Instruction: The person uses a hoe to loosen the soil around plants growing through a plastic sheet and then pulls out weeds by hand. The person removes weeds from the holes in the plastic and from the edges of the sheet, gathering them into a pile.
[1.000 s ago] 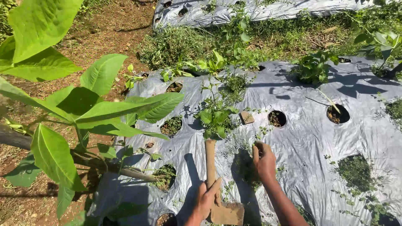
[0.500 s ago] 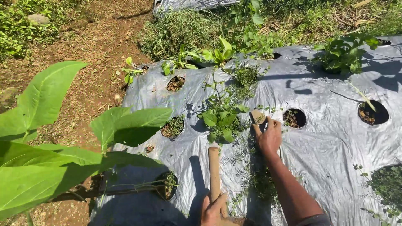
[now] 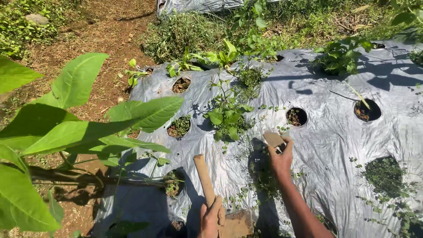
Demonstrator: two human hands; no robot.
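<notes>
Right hand (image 3: 281, 159) pinching small tan flat piece (image 3: 273, 139) – left hand (image 3: 211, 218) wrapped around wooden handle (image 3: 204, 180), over silver mulch sheet (image 3: 326, 132).

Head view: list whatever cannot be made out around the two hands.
- Left hand: cut off by the bottom edge; grips a wooden-handled tool whose blade end runs out of frame.
- Right hand: holds a small flat tan piece; its kind is too small to tell.
- Planting holes under weeds: contents hidden.
</notes>
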